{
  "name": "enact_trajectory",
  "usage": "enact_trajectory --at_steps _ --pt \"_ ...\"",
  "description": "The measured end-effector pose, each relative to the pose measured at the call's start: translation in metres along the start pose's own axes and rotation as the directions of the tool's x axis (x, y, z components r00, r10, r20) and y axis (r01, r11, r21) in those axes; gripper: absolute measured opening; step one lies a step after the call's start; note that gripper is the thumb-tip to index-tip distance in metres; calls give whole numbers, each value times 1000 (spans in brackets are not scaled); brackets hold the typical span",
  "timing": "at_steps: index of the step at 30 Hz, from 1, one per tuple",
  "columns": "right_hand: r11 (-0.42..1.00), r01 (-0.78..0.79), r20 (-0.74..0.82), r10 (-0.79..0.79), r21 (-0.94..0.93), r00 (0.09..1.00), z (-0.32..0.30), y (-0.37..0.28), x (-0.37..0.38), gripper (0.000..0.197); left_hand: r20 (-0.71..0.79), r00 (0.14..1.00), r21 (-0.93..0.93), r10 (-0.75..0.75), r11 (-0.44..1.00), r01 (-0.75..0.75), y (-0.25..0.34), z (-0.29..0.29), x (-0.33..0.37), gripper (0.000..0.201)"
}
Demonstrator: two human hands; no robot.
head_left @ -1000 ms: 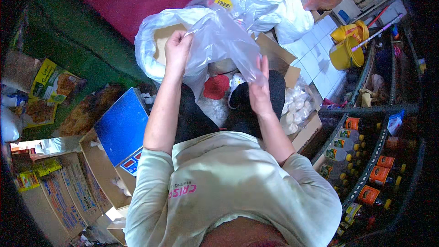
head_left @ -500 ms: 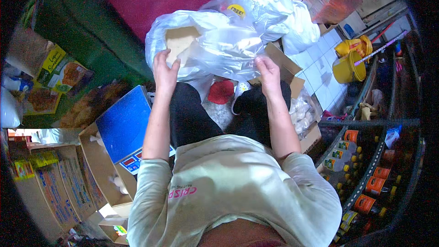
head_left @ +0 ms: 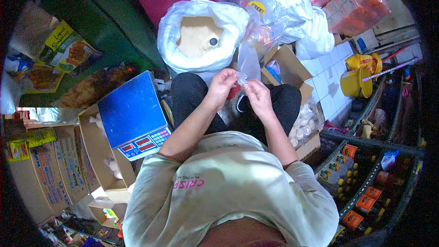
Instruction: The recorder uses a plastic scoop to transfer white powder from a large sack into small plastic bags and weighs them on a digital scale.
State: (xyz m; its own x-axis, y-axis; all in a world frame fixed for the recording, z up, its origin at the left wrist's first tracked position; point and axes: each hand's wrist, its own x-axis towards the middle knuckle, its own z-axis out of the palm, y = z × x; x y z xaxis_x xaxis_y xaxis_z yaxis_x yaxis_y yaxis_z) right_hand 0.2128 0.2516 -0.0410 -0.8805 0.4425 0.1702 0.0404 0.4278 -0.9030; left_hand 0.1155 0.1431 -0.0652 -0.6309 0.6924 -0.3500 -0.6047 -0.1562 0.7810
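A clear plastic bag is pinched at its edge between my two hands, above my knees. My left hand closes its fingertips on the edge, and my right hand grips it just beside them. The bag's body hangs away from me, beyond my fingers. Past my hands stands a large white plastic sack with its mouth rolled wide. Inside lies a pale, cream-coloured mass, with a small dark round object on it.
To my left, a blue-topped digital scale rests by a cardboard box. An open carton is beyond my right knee, near a yellow bucket. Bottles fill a rack at lower right. White bags crowd the back.
The clear bag, spread across the sack's mouth before, is now gathered between my hands. Both hands came together and nearer me; my left hand, open before, now pinches. The sack's opening is uncovered.
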Motion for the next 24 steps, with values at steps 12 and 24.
enact_trajectory --at_steps 12,24 --pt "901 -244 104 221 358 970 -1 -3 16 18 -50 961 -235 272 932 -276 13 2 6 19" --pt "592 -350 23 487 726 873 -5 43 42 6 -77 988 -323 135 934 -153 25 -26 0 11"
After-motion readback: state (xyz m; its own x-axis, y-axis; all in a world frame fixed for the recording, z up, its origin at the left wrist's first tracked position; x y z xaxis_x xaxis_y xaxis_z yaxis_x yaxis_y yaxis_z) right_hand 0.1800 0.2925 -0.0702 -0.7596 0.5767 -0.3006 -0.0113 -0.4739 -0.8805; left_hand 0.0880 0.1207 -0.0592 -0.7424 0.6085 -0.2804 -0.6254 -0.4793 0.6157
